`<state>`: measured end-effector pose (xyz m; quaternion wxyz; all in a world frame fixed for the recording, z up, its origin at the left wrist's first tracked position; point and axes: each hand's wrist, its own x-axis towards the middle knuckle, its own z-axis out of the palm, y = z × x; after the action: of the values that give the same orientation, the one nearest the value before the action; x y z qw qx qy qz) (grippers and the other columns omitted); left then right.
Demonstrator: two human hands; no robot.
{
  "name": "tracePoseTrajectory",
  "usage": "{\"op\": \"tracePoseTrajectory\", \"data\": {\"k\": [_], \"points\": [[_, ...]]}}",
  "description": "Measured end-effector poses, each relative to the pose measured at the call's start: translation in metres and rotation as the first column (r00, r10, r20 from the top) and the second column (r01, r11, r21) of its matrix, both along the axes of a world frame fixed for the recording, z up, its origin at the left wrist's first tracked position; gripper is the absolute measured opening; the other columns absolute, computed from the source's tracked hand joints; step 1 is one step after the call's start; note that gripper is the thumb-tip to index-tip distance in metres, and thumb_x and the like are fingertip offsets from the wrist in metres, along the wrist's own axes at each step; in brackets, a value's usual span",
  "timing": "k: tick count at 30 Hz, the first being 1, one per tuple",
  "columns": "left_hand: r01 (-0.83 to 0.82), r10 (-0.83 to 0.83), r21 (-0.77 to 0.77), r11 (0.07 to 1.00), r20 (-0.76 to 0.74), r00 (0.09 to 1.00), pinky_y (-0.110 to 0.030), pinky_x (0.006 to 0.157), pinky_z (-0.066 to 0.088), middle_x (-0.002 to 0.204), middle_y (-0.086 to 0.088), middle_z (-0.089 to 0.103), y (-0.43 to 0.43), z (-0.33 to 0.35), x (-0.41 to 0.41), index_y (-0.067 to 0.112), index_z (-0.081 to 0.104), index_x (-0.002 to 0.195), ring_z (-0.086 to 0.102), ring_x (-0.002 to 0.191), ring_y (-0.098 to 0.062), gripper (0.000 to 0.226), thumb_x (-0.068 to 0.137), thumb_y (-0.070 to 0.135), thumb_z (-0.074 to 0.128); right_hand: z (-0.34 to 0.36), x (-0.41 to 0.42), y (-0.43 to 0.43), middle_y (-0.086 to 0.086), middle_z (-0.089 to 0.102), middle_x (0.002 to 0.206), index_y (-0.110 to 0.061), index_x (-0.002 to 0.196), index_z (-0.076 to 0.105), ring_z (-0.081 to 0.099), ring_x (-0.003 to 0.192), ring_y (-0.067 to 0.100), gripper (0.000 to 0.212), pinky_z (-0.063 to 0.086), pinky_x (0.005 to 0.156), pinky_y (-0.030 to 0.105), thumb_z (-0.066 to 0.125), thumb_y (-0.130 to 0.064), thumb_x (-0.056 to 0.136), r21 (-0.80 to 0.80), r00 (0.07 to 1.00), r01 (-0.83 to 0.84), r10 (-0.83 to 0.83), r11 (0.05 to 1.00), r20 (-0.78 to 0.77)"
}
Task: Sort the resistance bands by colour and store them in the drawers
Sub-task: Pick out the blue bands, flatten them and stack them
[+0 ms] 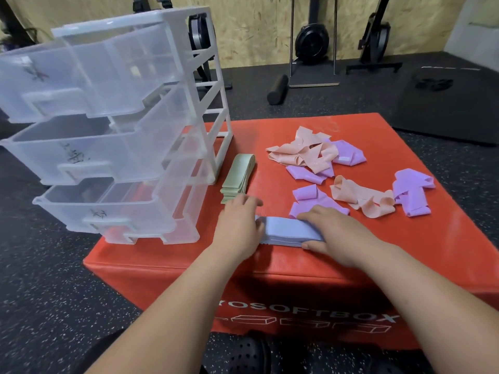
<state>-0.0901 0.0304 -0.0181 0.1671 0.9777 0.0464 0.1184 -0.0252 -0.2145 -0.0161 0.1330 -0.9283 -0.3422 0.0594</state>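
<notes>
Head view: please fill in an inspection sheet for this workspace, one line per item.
surface: red soft box.
job's things: clear drawer unit, drawers pulled out; green band stack beside it; blue band stack near the front edge; pink bands and purple bands loose, mixed.
clutter: nothing seen.
grips: left hand touches the blue stack's left end, blurred; right hand holds its right end, thumb on the near edge.
cables: nothing seen.
surroundings: speckled floor, plywood wall, foam roller, black mat.
</notes>
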Motion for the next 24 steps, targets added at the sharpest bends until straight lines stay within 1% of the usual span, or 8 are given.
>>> {"op": "tracePoseTrajectory", "data": {"k": [3,5,8,10,13,17,21,24], "points": [[0.285,-0.285,-0.016,0.959,-0.006,0.959,-0.043,0.102,0.048,0.133,0.0,0.064,0.0,-0.002,0.001,0.024,0.061,0.139,0.06,0.121,-0.026,0.048,0.094,0.04,0.067,0.0,-0.001,0.002,-0.014,0.051,0.135,-0.041,0.149,0.045,0.052,0.125,0.014,0.066,0.051,0.095,0.039,0.067,-0.061,0.091,-0.009,1.0,0.005,-0.005,1.0,0.009],[0.356,-0.358,-0.033,0.934,-0.072,0.931,-0.042,0.099,0.05,0.129,0.005,0.065,-0.001,-0.005,0.0,0.032,0.059,0.14,0.062,0.115,-0.021,0.052,0.092,0.046,0.071,0.0,-0.001,0.002,-0.015,0.05,0.135,-0.042,0.15,0.043,0.052,0.126,0.014,0.068,0.05,0.096,0.038,0.067,-0.062,0.09,-0.018,1.0,0.005,-0.005,1.0,0.002],[0.365,-0.37,-0.075,0.928,-0.07,0.926,-0.04,0.093,0.051,0.126,0.011,0.063,0.002,-0.008,0.001,0.037,0.059,0.139,0.061,0.111,-0.017,0.051,0.091,0.043,0.075,0.004,-0.001,-0.004,-0.017,0.048,0.135,-0.041,0.151,0.044,0.05,0.125,0.008,0.078,0.047,0.104,0.037,0.073,-0.066,0.083,0.039,0.995,0.032,-0.028,0.999,-0.098],[0.365,-0.37,-0.081,0.927,-0.061,0.927,-0.04,0.092,0.051,0.125,0.012,0.064,0.007,-0.006,0.002,0.038,0.061,0.138,0.062,0.109,-0.016,0.051,0.09,0.044,0.077,0.009,0.001,-0.007,-0.015,0.054,0.128,-0.036,0.145,0.053,0.055,0.116,0.006,0.072,0.047,0.103,0.033,0.075,-0.063,0.083,0.155,0.981,0.134,-0.109,0.979,-0.16],[0.359,-0.366,-0.085,0.929,-0.075,0.928,-0.041,0.091,0.052,0.124,0.013,0.065,0.011,-0.005,0.003,0.039,0.061,0.137,0.062,0.107,-0.015,0.053,0.088,0.046,0.078,0.019,0.005,-0.008,-0.011,0.067,0.099,-0.029,0.119,0.069,0.063,0.088,0.005,0.04,0.046,0.077,0.026,0.072,-0.057,0.09,0.205,0.934,0.335,-0.296,0.92,-0.2],[0.345,-0.352,-0.086,0.935,-0.082,0.932,-0.041,0.09,0.052,0.122,0.013,0.067,0.013,-0.004,0.004,0.04,0.062,0.137,0.063,0.106,-0.015,0.055,0.086,0.049,0.08,0.015,0.003,-0.002,-0.011,0.069,0.081,-0.029,0.1,0.067,0.069,0.08,0.009,0.036,0.045,0.065,0.027,0.074,-0.061,0.084,0.056,0.868,0.426,-0.391,0.903,-0.308],[0.337,-0.343,-0.078,0.938,-0.076,0.936,-0.04,0.09,0.052,0.123,0.013,0.067,0.013,-0.005,0.005,0.039,0.063,0.136,0.063,0.107,-0.015,0.056,0.084,0.049,0.081,0.01,-0.001,0.012,-0.007,0.071,0.094,-0.024,0.112,0.069,0.069,0.092,0.018,0.043,0.046,0.073,0.03,0.078,-0.05,0.079,0.061,0.827,0.501,-0.457,0.863,-0.327],[0.336,-0.341,-0.071,0.939,-0.077,0.937,-0.04,0.088,0.052,0.122,0.013,0.066,0.014,-0.006,0.007,0.041,0.061,0.134,0.063,0.106,-0.016,0.055,0.083,0.05,0.081,0.011,-0.003,0.019,-0.004,0.069,0.105,-0.026,0.112,0.065,0.07,0.088,0.02,0.046,0.052,0.072,0.031,0.082,-0.044,0.073,0.083,0.779,0.569,-0.504,0.818,-0.374]]}}
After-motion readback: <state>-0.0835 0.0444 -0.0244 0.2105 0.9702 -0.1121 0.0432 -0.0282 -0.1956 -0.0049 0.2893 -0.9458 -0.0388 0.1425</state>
